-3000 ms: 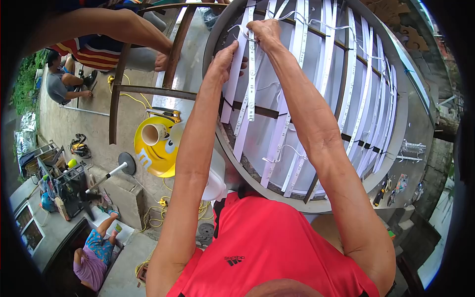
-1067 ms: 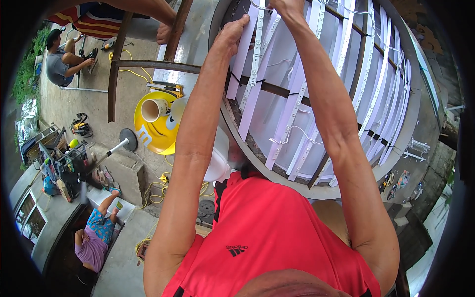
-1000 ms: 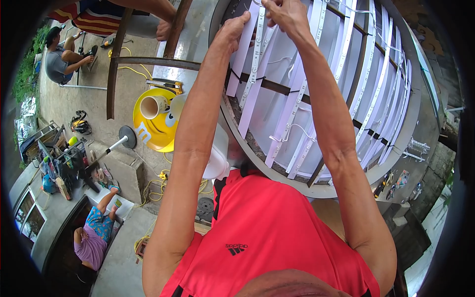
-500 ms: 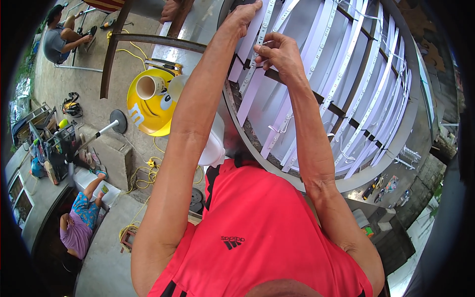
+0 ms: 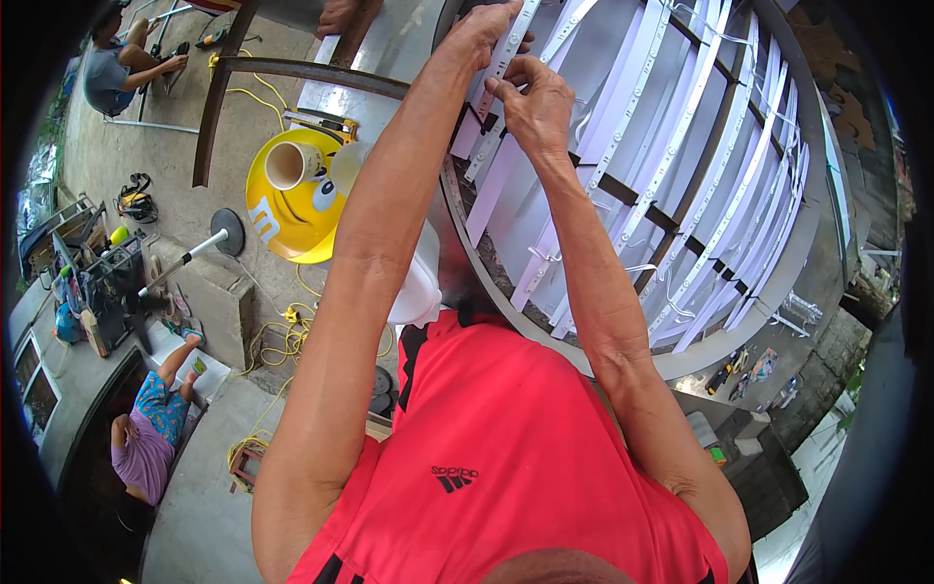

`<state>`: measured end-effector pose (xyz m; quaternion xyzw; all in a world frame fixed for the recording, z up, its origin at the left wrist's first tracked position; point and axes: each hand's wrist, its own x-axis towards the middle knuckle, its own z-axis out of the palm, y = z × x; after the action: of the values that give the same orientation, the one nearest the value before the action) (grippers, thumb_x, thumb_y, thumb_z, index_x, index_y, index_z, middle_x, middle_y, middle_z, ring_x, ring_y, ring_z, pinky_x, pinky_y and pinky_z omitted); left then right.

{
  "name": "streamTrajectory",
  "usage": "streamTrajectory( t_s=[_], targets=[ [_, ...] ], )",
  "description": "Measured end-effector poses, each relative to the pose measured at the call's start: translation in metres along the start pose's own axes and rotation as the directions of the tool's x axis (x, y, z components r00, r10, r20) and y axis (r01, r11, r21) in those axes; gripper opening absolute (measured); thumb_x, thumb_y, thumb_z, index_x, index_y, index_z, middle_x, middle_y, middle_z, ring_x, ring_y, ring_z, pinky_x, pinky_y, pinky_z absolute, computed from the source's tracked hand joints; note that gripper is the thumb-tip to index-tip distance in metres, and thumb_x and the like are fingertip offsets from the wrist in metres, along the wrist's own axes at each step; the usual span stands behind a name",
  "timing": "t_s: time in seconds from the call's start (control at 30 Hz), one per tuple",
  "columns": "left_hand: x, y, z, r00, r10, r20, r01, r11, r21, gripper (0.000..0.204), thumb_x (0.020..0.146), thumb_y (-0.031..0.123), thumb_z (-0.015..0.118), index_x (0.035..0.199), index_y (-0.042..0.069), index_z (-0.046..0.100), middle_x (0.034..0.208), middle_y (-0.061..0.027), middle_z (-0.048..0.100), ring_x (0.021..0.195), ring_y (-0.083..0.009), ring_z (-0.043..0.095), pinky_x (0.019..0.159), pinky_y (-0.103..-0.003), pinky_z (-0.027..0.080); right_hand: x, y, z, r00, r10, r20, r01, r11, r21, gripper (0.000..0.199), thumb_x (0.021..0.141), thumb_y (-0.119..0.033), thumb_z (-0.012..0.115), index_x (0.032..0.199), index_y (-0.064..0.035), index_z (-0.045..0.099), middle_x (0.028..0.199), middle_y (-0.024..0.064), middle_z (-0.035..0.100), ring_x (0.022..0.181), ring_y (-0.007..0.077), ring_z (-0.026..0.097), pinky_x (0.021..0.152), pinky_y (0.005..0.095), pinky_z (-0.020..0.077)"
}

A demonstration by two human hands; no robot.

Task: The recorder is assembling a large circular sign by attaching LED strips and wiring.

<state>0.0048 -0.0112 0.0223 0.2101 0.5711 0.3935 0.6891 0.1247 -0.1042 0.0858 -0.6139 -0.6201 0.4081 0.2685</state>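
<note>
Concrete floor; round grey frame.
We note left hand grasping an LED strip at the frame's left; right hand curled beside it, its grip we cannot tell.

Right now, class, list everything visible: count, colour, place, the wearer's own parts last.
Round frame: one, grey, upper right
Light strips: many, white, across the frame
Metal bars: several, rust-brown, upper left
Round tray: one, yellow, left of centre
Cup: one, cream, on the tray
Container: one, white, right of tray
Cords: uncounted, yellow, floor at left
Hand tools: several, mixed, lower right
Piled gear: uncounted, mixed, far left
Seated person: one, grey top, upper left
Another person: one, purple top, lower left
Co-worker's hand: one, bare, top edge
Shirt: one, red, lower centre
Left hand: one, bare, holding a light strip
Right hand: one, bare, beside that strip
</note>
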Motion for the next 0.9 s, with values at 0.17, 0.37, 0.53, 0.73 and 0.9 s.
streamTrajectory(
  t_s=[0.17, 0.37, 0.53, 0.73, 0.9],
  targets=[
    [0.001, 0.003, 0.000, 1.000, -0.022, 0.009, 0.022, 1.000, 0.017, 0.044, 0.097, 0.039, 0.050, 0.112, 0.000, 0.061, 0.091, -0.0155, 0.066, 0.075, -0.0218, 0.064, 0.068, -0.039, 0.056, 0.004, 0.004, 0.005, 0.998, 0.066, -0.001, -0.066, 0.995, -0.070, 0.018, 0.073, -0.014, 0.078, 0.083, -0.0016, 0.070, 0.071, 0.0062, 0.070, 0.062, 0.0140, 0.065, 0.062, 0.0293, 0.0518],
    [-0.002, 0.003, 0.002, 1.000, -0.015, -0.006, 0.015, 1.000, 0.017, 0.042, 0.097, 0.039, 0.051, 0.111, 0.000, 0.062, 0.090, -0.0147, 0.066, 0.074, -0.0205, 0.063, 0.065, -0.039, 0.056, 0.014, -0.002, 0.001, 0.972, 0.213, 0.098, -0.204, 0.975, -0.093, 0.018, 0.069, -0.014, 0.080, 0.076, 0.0004, 0.070, 0.070, 0.0096, 0.070, 0.061, 0.0164, 0.066, 0.061, 0.0304, 0.0534],
    [0.000, 0.003, -0.002, 1.000, -0.024, 0.003, 0.024, 1.000, 0.019, 0.042, 0.097, 0.040, 0.049, 0.110, 0.002, 0.063, 0.089, -0.0136, 0.066, 0.072, -0.0197, 0.062, 0.063, -0.038, 0.054, 0.009, -0.005, 0.011, 0.976, 0.218, 0.025, -0.213, 0.970, -0.120, 0.021, 0.068, -0.015, 0.081, 0.077, 0.0010, 0.071, 0.068, 0.0113, 0.069, 0.062, 0.0185, 0.067, 0.062, 0.0305, 0.0537],
    [-0.014, 0.010, -0.004, 0.986, -0.043, 0.161, 0.057, 0.995, -0.078, 0.041, 0.096, 0.042, 0.050, 0.106, 0.005, 0.065, 0.089, -0.0126, 0.066, 0.070, -0.0190, 0.061, 0.062, -0.038, 0.051, 0.009, 0.000, 0.006, 0.986, 0.161, 0.037, -0.152, 0.972, -0.179, 0.021, 0.075, -0.019, 0.076, 0.076, 0.0006, 0.071, 0.063, 0.0111, 0.067, 0.054, 0.0192, 0.065, 0.060, 0.0316, 0.0532],
    [-0.006, 0.008, 0.002, 0.999, -0.036, 0.000, 0.036, 0.999, -0.003, 0.040, 0.095, 0.042, 0.050, 0.101, 0.005, 0.066, 0.086, -0.0127, 0.066, 0.070, -0.0197, 0.061, 0.062, -0.038, 0.051, 0.010, 0.000, 0.010, 0.993, 0.115, 0.002, -0.110, 0.956, -0.273, 0.024, 0.083, -0.025, 0.068, 0.078, -0.0015, 0.072, 0.061, 0.0099, 0.067, 0.045, 0.0183, 0.062, 0.058, 0.0326, 0.0526]
  ],
)
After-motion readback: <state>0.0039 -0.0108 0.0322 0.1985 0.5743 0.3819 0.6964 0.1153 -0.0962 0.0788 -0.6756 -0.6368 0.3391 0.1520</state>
